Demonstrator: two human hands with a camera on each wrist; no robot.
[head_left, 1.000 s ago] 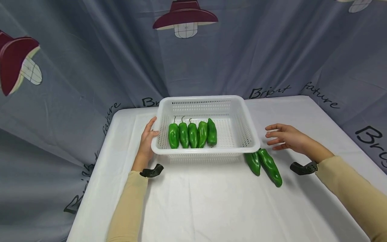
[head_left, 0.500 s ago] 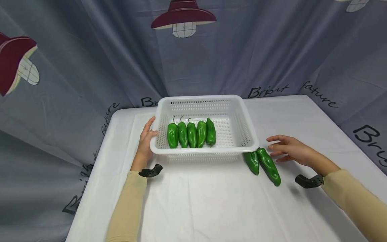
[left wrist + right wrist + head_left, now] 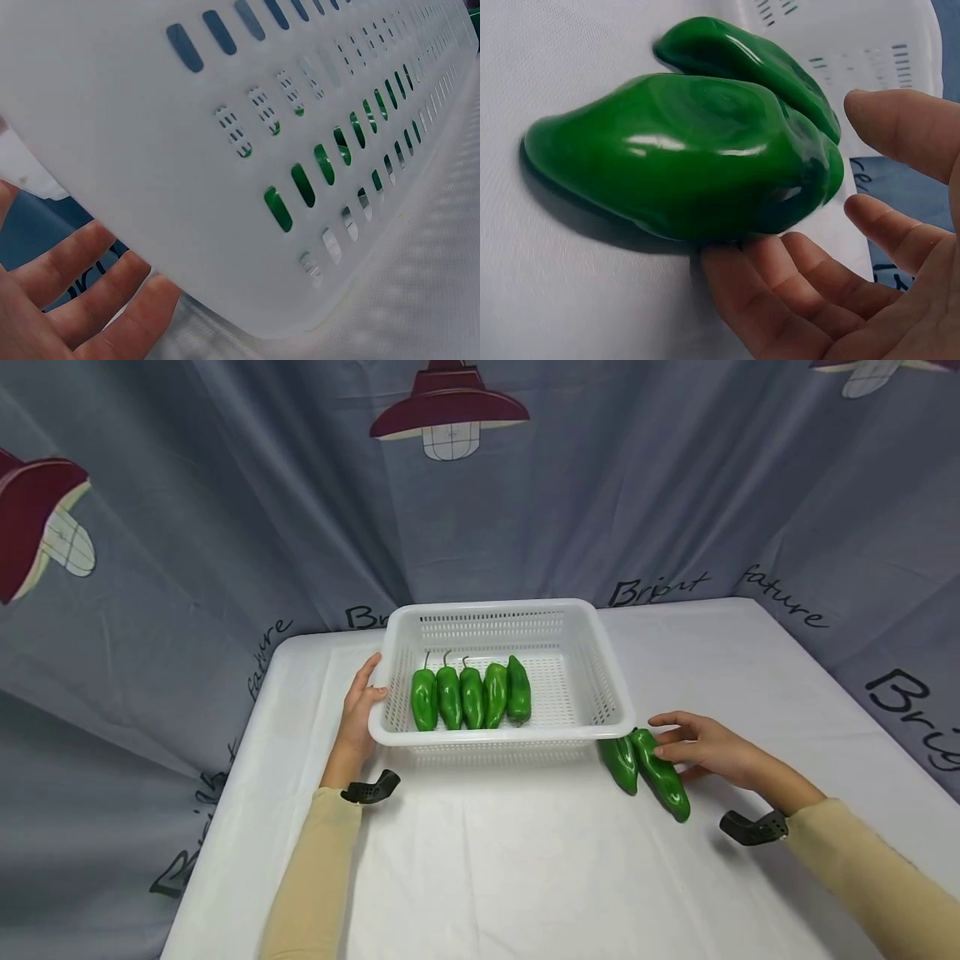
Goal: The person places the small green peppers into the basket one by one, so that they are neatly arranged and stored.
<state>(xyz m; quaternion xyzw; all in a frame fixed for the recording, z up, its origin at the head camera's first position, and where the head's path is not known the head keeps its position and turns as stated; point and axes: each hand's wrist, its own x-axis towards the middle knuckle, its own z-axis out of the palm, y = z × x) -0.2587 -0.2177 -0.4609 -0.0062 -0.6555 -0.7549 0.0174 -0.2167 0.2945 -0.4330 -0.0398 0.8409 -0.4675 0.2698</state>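
A white perforated plastic basket (image 3: 502,735) stands at the back of the table, with several green peppers (image 3: 472,697) side by side inside. My left hand (image 3: 356,714) is at the basket's left end; in the left wrist view its extended fingers (image 3: 90,251) reach along the basket's edge. Right of the basket's front corner, my right hand (image 3: 701,747) hovers around the outer loose green pepper (image 3: 662,777). The right wrist view shows fingertips right at this pepper's lower side and the thumb (image 3: 900,124) held off beyond its end. Beside it lies a second loose pepper (image 3: 750,67).
A white cloth (image 3: 480,860) covers the table. Grey-blue curtain fabric (image 3: 300,510) printed with red lamps and lettering hangs behind and at both sides. Each wrist carries a black band (image 3: 371,787). The second loose pepper's upper end meets the basket's front corner in the head view.
My right hand has come down and leftward to the outer loose pepper, its thumb now over it in the head view. The left hand, basket and peppers stay put; the view shifts slightly.
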